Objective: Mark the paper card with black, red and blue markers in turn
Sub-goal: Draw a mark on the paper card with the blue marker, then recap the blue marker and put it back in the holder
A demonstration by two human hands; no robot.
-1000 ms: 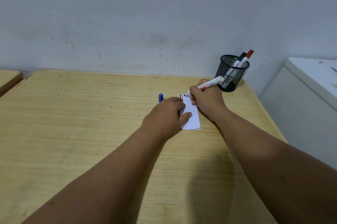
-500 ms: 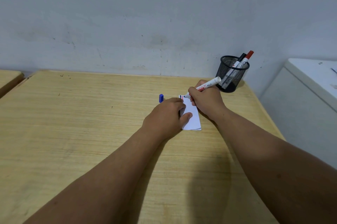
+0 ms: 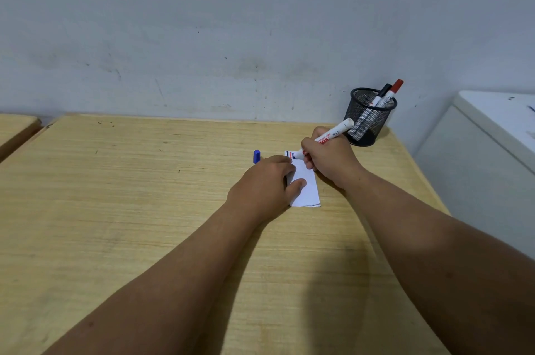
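Note:
A white paper card (image 3: 307, 189) lies on the wooden table (image 3: 121, 195) and bears short black, red and blue strokes at its far edge. My left hand (image 3: 265, 184) presses flat on the card's left side. My right hand (image 3: 330, 156) grips an uncapped white marker (image 3: 335, 132) with its tip touching the card by the strokes. The blue cap (image 3: 256, 156) stands on the table just left of the card. A black-capped marker (image 3: 383, 92) and a red-capped marker (image 3: 393, 91) stand in the mesh cup.
The black mesh pen cup (image 3: 367, 120) stands at the table's far right corner against the grey wall. A white cabinet (image 3: 492, 152) is beyond the right edge. Another table's corner (image 3: 14, 129) shows far left.
The marker tip has shifted slightly along the card's far edge, where blue ink now shows. My left hand has stayed on the card.

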